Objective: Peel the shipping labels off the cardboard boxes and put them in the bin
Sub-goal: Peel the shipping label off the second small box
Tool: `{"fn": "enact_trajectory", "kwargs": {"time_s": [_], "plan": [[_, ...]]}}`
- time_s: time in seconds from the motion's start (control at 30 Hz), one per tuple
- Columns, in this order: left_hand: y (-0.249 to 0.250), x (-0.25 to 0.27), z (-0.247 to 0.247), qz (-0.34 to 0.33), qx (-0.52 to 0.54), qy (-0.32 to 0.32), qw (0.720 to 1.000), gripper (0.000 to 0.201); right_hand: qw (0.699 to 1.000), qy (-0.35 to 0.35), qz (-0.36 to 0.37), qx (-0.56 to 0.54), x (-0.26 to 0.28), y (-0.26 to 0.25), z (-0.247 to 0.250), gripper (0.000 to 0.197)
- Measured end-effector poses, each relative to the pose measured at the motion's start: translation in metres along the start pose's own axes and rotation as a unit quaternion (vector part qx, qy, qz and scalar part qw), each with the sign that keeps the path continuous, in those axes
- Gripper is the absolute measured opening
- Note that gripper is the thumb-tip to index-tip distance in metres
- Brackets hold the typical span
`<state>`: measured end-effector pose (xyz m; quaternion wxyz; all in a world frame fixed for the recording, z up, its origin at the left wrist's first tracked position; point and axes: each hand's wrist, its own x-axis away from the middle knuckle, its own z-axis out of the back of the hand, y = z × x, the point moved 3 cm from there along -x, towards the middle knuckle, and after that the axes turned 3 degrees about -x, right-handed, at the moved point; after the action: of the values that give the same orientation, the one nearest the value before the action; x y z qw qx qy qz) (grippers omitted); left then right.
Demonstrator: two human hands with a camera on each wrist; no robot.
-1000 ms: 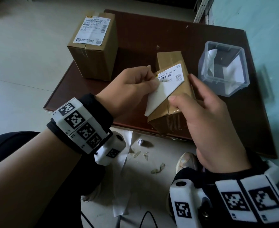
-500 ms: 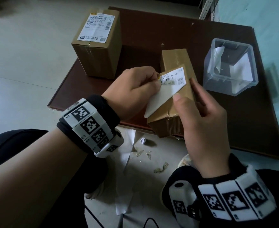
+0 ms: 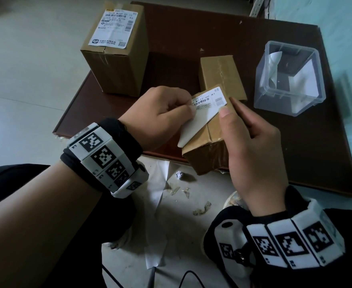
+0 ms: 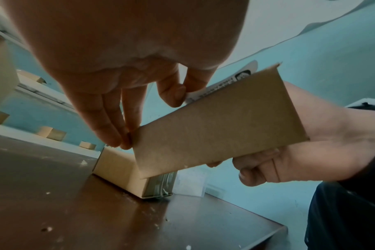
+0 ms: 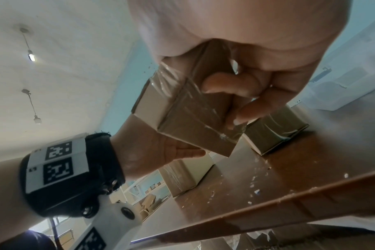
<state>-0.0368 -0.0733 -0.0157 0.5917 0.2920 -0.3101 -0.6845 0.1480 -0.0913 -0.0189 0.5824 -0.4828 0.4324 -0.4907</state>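
Observation:
My right hand (image 3: pixel 232 119) grips a small taped cardboard box (image 3: pixel 207 142) and holds it tilted above the table's near edge; the thumb presses beside the label. A white shipping label (image 3: pixel 209 101) on the box's top face is half lifted, its blank back (image 3: pixel 193 129) curling toward me. My left hand (image 3: pixel 188 109) pinches that loose end. From the left wrist view the box's plain side (image 4: pixel 220 126) fills the middle, with the label (image 4: pixel 227 83) sticking out behind it. The right fingers (image 5: pixel 231 84) wrap the taped end of the box (image 5: pixel 193 116). A clear plastic bin (image 3: pixel 308 65) at the right holds peeled labels.
A tall cardboard box (image 3: pixel 117 65) with its label (image 3: pixel 115 28) in place stands at the back left of the brown table (image 3: pixel 326 142). A flat bare box (image 3: pixel 220 71) lies behind my hands. Paper scraps (image 3: pixel 156 190) litter the floor by my knees.
My left hand has drawn the label a little further off the box, so more blank back shows. My right hand keeps its hold on the box.

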Motion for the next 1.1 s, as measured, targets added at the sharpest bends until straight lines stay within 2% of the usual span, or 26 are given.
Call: {"fn": "enact_trajectory", "kwargs": {"time_s": [0.23, 0.37, 0.53, 0.6, 0.77, 0.97, 1.1], "plan": [[-0.0042, 0.0007, 0.0003, -0.008, -0.041, -0.01, 0.999, 0.035, 1.0, -0.011, 0.007, 0.023, 0.0007, -0.0005, -0.0033, 0.035], [-0.0053, 0.0017, 0.0004, -0.017, -0.056, -0.011, 0.998, 0.037, 1.0, -0.02, 0.004, 0.02, 0.0007, -0.0005, -0.0034, 0.04], [-0.0045, -0.0002, 0.0022, -0.026, -0.061, -0.003, 0.998, 0.036, 0.999, -0.026, 0.018, 0.02, -0.0001, -0.004, -0.0036, 0.018], [-0.0057, -0.0007, 0.0028, -0.028, -0.076, -0.001, 0.997, 0.037, 0.999, -0.029, 0.011, 0.021, 0.0, -0.0044, -0.0036, 0.015], [-0.0058, 0.0, 0.0038, -0.038, -0.109, 0.01, 0.993, 0.033, 0.999, -0.036, 0.001, 0.026, 0.002, -0.0037, -0.0051, 0.022], [-0.006, 0.0001, 0.004, -0.045, -0.134, 0.027, 0.99, 0.038, 0.999, -0.052, -0.007, 0.012, 0.0012, -0.0029, -0.0049, 0.014], [-0.0071, 0.0001, 0.0033, -0.048, -0.149, 0.03, 0.987, 0.04, 0.998, -0.061, -0.009, 0.016, 0.0008, -0.0039, -0.0051, 0.017]]}}
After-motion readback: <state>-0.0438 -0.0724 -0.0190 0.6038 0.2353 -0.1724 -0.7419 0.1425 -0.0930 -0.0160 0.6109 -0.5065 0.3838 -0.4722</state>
